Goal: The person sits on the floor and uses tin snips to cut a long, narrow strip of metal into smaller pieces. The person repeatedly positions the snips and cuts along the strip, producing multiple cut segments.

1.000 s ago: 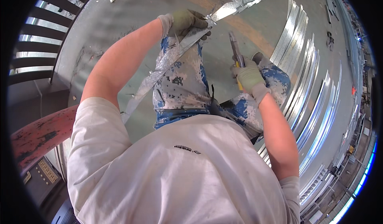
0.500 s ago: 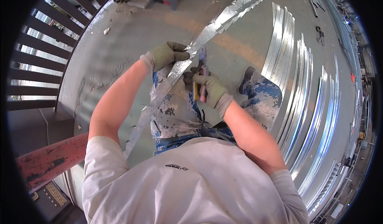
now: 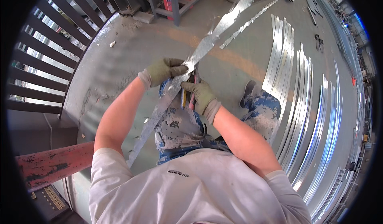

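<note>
Your gloved left hand [image 3: 161, 71] pinches the edge of a long metal strip [image 3: 205, 45], which slants across the middle of the view, over your camouflage-clad leg [image 3: 175, 126]. Your gloved right hand [image 3: 204, 97] is closed around a hand tool [image 3: 184, 99] with yellow and red handles; whether its head bites the strip cannot be told. A narrower jagged strip [image 3: 249, 22] lies beyond, on the floor [image 3: 119, 64]. To the right, flat metal strips [image 3: 279, 58] and long shiny profiles [image 3: 317, 130] line the ground, your other foot [image 3: 248, 92] near them. At left, a worn red tube [image 3: 56, 164] flanks your sleeve, below a dark slatted panel [image 3: 51, 69]; ahead, red extinguishers [image 3: 166, 0] stand at a grey frame [image 3: 175, 10].
</note>
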Demonstrator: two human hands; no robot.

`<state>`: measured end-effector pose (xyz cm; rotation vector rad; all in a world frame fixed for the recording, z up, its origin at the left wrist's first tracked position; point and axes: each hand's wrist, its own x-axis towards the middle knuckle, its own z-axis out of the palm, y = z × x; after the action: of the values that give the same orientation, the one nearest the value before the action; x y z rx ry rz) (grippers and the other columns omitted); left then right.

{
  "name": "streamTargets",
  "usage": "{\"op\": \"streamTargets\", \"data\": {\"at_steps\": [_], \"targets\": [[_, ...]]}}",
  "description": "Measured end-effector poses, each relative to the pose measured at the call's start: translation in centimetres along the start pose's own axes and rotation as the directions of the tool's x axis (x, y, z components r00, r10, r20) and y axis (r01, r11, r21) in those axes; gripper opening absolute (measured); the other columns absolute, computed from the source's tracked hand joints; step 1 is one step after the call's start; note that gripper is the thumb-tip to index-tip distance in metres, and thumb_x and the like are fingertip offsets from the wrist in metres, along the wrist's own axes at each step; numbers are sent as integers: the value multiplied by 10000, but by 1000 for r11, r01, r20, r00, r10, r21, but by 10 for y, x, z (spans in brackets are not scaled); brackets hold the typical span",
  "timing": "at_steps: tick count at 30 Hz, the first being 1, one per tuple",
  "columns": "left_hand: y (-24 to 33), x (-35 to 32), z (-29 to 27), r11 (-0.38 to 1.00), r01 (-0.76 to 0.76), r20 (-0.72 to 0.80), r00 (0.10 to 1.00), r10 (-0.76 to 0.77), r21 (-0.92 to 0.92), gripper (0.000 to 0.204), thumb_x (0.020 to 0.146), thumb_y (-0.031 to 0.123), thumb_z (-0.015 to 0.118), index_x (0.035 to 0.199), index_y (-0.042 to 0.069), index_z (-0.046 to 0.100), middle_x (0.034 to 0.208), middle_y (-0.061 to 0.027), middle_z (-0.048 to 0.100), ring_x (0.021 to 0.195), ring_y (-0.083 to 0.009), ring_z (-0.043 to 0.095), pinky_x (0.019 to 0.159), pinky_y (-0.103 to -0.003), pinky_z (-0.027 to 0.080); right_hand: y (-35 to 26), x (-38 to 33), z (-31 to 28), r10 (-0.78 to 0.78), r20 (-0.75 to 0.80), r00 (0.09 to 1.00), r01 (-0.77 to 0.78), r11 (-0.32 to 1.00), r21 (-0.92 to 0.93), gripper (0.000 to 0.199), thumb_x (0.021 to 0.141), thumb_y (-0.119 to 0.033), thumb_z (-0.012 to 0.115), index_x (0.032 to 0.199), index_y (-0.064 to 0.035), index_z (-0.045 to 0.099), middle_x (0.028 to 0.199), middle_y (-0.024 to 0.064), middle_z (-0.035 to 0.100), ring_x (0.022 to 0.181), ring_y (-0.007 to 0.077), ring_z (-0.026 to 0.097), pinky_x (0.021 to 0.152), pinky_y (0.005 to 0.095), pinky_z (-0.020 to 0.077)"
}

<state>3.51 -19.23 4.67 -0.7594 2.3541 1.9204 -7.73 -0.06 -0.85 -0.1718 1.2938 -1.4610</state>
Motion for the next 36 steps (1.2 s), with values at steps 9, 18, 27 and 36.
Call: {"op": "streamTargets", "data": {"at_steps": [9,18,27,36], "targets": [[-49,-92,-32,858,90,149,989,-16,-505,549,1176,304,645,1652,44,559,1471,-131,736,1335,-252,709,1100,-434,606,-9,5,6,47,-100,994,-50,998,-27,165,969,-132,850,1038,-67,715,694,125,668,370,288,548,313,472,380],[-44,-101,28,992,118,-143,982,-124,-46,437,1051,177,822,1458,46,729,1265,-49,753,1096,-123,681,953,-335,595,-9,6,-4,102,-159,982,-108,994,-28,221,953,-136,863,1089,-61,704,701,142,671,387,286,551,320,479,404],[16,-40,8,980,124,-18,992,-123,159,516,1071,359,778,1460,23,739,1258,-76,810,1086,-165,734,978,-363,604,-69,12,-18,-149,-67,986,155,984,92,296,984,-106,843,1197,-75,640,835,123,697,573,303,717,416,426,502],[44,3,5,998,62,277,959,-57,-9,548,1044,303,834,1498,21,711,1230,-73,783,1083,-144,716,943,-337,613,-94,26,-78,-125,-71,990,132,987,91,315,966,-12,829,1216,-51,641,1008,115,726,817,348,793,752,461,683]]}}
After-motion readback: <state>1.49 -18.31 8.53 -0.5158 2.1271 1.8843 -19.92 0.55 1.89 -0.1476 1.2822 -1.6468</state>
